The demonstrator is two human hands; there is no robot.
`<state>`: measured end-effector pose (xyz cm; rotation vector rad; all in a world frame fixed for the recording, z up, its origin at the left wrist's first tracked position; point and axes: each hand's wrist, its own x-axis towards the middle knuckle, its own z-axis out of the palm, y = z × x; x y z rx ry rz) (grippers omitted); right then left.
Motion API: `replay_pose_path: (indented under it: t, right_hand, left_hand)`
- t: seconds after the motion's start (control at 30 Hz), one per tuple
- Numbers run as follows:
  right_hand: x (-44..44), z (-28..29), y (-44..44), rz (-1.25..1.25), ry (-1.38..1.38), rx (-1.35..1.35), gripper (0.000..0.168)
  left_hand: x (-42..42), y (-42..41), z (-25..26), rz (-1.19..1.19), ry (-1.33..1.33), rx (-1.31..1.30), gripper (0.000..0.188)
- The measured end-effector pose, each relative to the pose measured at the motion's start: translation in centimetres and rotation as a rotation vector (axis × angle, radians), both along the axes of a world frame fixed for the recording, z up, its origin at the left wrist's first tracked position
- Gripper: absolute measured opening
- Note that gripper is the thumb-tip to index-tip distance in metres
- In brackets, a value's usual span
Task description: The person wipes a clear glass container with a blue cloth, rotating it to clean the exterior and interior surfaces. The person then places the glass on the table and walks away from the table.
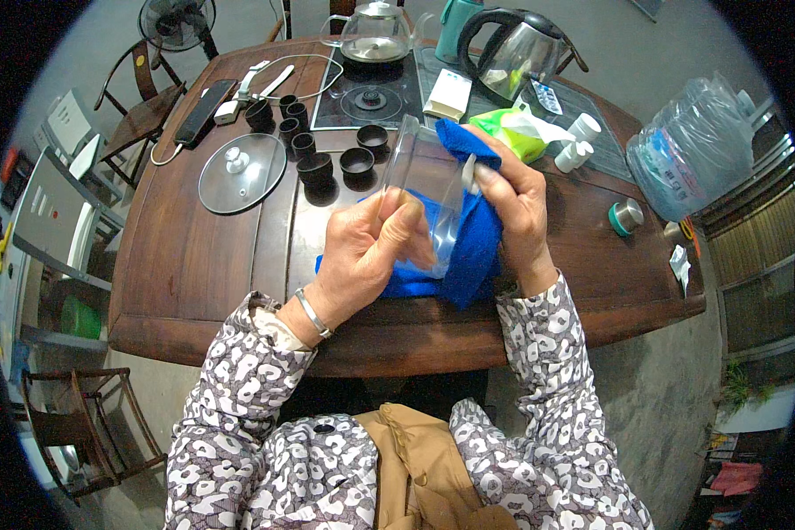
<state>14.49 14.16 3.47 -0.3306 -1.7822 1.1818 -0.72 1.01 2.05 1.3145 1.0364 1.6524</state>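
Over the near part of the dark wooden table (192,265), my left hand (374,238) grips a clear, see-through vessel (430,156) that is tilted. Whether it is glass or plastic is hard to tell, and my fingers hide part of it. My right hand (520,199) pinches a blue cloth (474,232) against the vessel's right side. A small pale piece shows at my right thumb, too unclear to name. More of the cloth hangs below and behind the vessel, down to the tabletop. To the left of my left hand lies a round glass lid (258,162) with a knob.
Several small dark cups (315,169) stand beyond my left hand. Farther back are a glass teapot (374,40) on a built-in cooktop (371,99), an electric kettle (520,56) and a green tissue pack (510,129). White bottles (573,156) and a large water jug (695,152) stand right.
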Motion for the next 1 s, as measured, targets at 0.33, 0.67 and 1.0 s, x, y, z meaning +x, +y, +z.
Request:
replay_pose_path:
  t: [0.33, 0.67, 1.0]
  right_hand:
    - [0.6, -5.1, 4.2, -0.074, 0.039, -0.430, 0.038]
    - [1.1, -1.7, 1.1, 0.070, -0.009, -0.378, 0.040]
    - [0.7, -1.2, -1.0, 0.130, 0.033, -0.277, 0.049]
  left_hand:
    - [0.0, -0.4, 0.1, -0.095, 0.072, 0.008, 0.029]
    - [-1.6, -0.3, 1.8, -0.126, -0.161, -0.120, 0.031]
    - [-1.4, -1.0, 2.7, -0.308, -0.205, -0.180, 0.043]
